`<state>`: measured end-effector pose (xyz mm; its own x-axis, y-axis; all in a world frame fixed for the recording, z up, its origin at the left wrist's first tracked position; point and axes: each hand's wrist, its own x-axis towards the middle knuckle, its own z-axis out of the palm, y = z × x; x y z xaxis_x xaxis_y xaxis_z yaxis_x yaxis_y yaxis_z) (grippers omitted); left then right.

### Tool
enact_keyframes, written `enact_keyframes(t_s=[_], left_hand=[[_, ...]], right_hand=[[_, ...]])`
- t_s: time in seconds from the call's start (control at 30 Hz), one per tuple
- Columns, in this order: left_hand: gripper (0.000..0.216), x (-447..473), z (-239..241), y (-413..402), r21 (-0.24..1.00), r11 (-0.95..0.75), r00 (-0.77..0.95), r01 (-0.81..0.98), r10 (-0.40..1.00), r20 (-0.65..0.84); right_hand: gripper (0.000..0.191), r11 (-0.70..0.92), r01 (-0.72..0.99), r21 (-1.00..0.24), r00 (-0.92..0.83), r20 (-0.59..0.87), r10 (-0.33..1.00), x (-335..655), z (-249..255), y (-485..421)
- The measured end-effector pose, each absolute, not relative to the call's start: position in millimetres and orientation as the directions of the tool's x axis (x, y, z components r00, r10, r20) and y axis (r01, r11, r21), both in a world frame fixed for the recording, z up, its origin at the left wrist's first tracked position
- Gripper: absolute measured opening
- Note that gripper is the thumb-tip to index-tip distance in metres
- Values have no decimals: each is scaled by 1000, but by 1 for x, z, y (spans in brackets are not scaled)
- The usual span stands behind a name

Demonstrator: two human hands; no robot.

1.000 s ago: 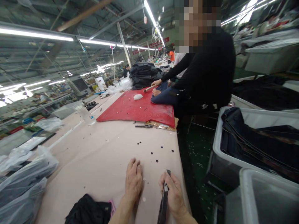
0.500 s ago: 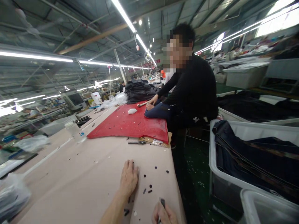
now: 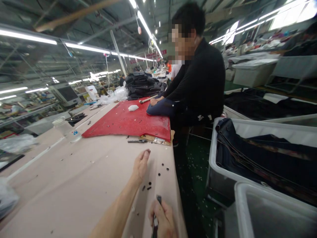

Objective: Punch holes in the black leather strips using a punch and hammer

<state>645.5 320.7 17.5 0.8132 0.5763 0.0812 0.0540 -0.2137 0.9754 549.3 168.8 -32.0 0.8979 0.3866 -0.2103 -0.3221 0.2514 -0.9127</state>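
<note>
My left hand [image 3: 141, 166] is over the pale tabletop [image 3: 74, 188], its thumb and fingers pressed together in a pinch. Whatever lies between those fingertips is too small to make out. Closer to me, at the table's right edge, my right hand [image 3: 164, 216] is wrapped round a dark hand tool [image 3: 158, 199] with a blunt head. The palm hides much of this tool, so its exact kind does not show. Several small black round pieces [image 3: 159, 174], like buttons, lie to the right of my left hand. Short dark strips [image 3: 149, 188] lie between my hands.
Across the table a person [image 3: 203, 76] in black sits at a red mat [image 3: 128, 120], with dark blue cloth [image 3: 160, 107] and a hammer [image 3: 148, 99]. A clear jar [image 3: 59, 127] stands left. White bins [image 3: 213, 155] of dark garments flank the table's right side.
My left hand has gone from fingers stretched on the table to a closed pinch. My right hand, still round the tool, shows more fully. The view has shifted, and the person's head is lower.
</note>
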Motion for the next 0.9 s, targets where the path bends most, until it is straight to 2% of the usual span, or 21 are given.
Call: enact_keyframes(t_s=[0.07, 0.17, 0.27, 0.37, 0.5, 0.6, 0.73, 0.9], left_hand=[[52, 615, 17, 340, 813, -525, 773, 251, 615, 158], [48, 542, 8, 364, 500, -786, 829, 362, 517, 212], [54, 460, -2, 368, 283, -884, 897, 372, 421, 138], [68, 405, -10, 354, 170, -910, 920, 379, 390, 35], [88, 397, -20, 326, 102, -940, 945, 327, 327, -16], [86, 431, -28, 305, 87, -943, 945, 322, 326, 27], [69, 501, -32, 286, 149, -950, 958, 275, 284, 38], [68, 589, -29, 276, 282, -923, 958, 263, 285, 40]], right_hand=[[54, 238, -285, -929, 880, -155, 450, 552, -23, 163], [49, 268, -272, -924, 862, -110, 495, 556, -16, 156], [46, 299, -273, -914, 857, -90, 507, 558, -18, 155], [45, 317, -279, -907, 853, -83, 515, 556, -22, 155], [46, 360, -298, -884, 863, -89, 497, 555, -23, 154], [47, 414, -343, -843, 869, -117, 481, 555, -21, 154], [48, 477, -420, -772, 861, -172, 479, 555, -21, 157], [55, 454, -464, -761, 845, -227, 484, 554, -32, 164]])
